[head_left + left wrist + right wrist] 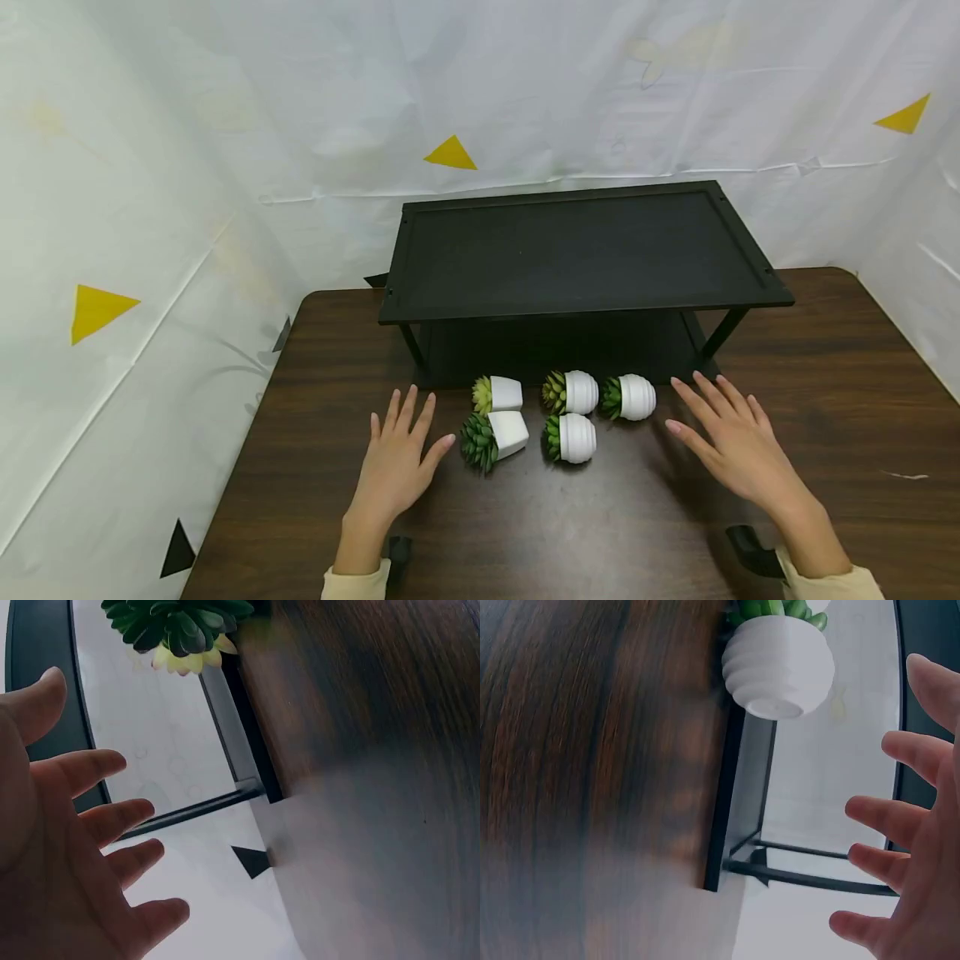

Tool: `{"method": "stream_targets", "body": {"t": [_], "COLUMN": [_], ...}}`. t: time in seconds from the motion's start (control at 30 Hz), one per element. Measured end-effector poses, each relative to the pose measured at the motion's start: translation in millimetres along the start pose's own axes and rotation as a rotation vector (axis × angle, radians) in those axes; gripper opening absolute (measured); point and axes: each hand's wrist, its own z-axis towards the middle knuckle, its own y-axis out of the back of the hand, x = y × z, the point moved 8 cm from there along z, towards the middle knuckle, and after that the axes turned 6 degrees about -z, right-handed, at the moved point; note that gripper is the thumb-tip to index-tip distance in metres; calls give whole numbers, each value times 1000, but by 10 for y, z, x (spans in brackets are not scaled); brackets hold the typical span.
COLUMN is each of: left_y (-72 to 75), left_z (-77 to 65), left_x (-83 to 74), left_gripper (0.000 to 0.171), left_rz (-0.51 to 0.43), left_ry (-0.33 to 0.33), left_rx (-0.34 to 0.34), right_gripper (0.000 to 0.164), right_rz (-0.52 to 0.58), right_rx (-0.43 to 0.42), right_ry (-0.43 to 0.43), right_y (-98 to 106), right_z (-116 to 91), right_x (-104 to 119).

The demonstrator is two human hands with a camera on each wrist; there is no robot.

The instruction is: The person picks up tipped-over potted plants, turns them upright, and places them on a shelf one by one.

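Several small potted succulents lie on their sides between the two hands, green tops toward the left. Nearest my left hand (396, 462) is a dark green succulent in a smooth white pot (510, 433); behind it lies a yellow-green one (506, 393). Two ribbed white pots, one behind (582, 392) and one in front (577, 438), lie in the middle. A further ribbed pot (638, 397) is closest to my right hand (738, 446), and shows large in the right wrist view (778, 667). Both hands have spread fingers and hold nothing.
A black two-tier shelf (585, 250) stands at the back of the dark wooden table (300, 500), just behind the pots. White sheeting (337, 100) with yellow and black triangles hangs behind and at the sides.
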Motion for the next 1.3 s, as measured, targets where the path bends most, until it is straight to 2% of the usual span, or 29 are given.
{"method": "stream_targets", "body": {"t": [0.27, 0.47, 0.7, 1.03, 1.3], "left_y": [50, 98, 203, 533, 793], "left_z": [64, 176, 320, 496, 642], "left_x": [194, 473, 681, 735, 674], "left_gripper": [66, 63, 54, 42, 40], "left_rz": [-142, -303, -469, -651, -809], "left_ry": [24, 109, 192, 247, 254], "left_rx": [-25, -64, -90, -194, -214], "right_gripper": [59, 57, 57, 58, 57], "right_rz": [102, 172, 201, 208, 204], "right_rx": [-16, -9, 53, 84, 80], "right_ry": [-32, -19, -76, -122, -123], "right_y": [65, 70, 4, -35, -54], "right_z": [-16, -19, -44, -99, -108], "right_x": [-138, -188, -295, -387, -405]}}
